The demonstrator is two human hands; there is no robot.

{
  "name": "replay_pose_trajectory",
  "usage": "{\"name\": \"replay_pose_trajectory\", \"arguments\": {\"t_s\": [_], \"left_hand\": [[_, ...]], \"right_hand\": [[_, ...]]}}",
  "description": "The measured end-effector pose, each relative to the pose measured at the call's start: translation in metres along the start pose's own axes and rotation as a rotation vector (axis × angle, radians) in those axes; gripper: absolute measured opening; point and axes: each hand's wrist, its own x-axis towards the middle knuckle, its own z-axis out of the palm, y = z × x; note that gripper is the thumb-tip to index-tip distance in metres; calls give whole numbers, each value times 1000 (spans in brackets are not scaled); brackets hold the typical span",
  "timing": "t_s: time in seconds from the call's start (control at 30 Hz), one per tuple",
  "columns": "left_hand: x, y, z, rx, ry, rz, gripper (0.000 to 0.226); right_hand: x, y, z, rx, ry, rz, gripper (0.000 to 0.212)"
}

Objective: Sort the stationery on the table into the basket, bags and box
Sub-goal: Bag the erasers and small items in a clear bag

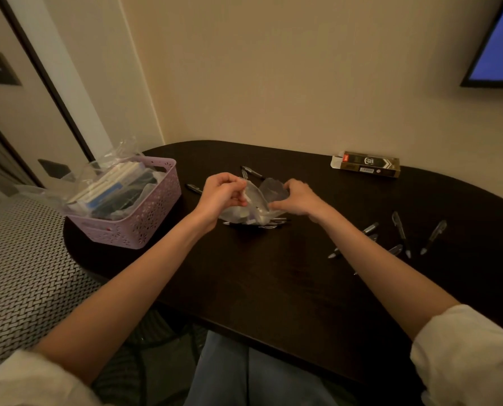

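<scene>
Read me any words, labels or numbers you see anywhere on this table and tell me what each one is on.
Nothing here reads with certainty.
Pen box: round white emblem, perhaps "ai", blurred; red tag and white label too small to read.
Pens: no legible print.
Packets in the basket: print too blurred.

Looks like a home or hotel room: dark rounded table (273, 273) against a plain beige wall (273, 68), wall-mounted TV (499, 48) far right, woven-pattern seat (24, 273) near left.
</scene>
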Motion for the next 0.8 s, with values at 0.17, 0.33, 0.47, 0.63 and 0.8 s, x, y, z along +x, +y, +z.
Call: {"name": "replay_pose_trajectory", "arguments": {"t_s": [0.17, 0.33, 0.47, 0.63, 0.8], "left_hand": [[7, 5, -4, 30, 58, 20, 10], [19, 28, -23, -34, 147, 37, 15], [22, 45, -34, -105, 209, 72, 14], [7, 62, -38, -199, 183, 138, 11], [-17, 75, -37, -265, 99, 154, 14]], "right_hand": [[9, -10, 0, 244, 46, 7, 9], [13, -52, -20, 418, 172, -97, 13], [15, -86, -35, 628, 156, -144, 12], [5, -108, -54, 887, 56, -216, 6], [-7, -114, -53, 1000, -215, -250, 7]]}}
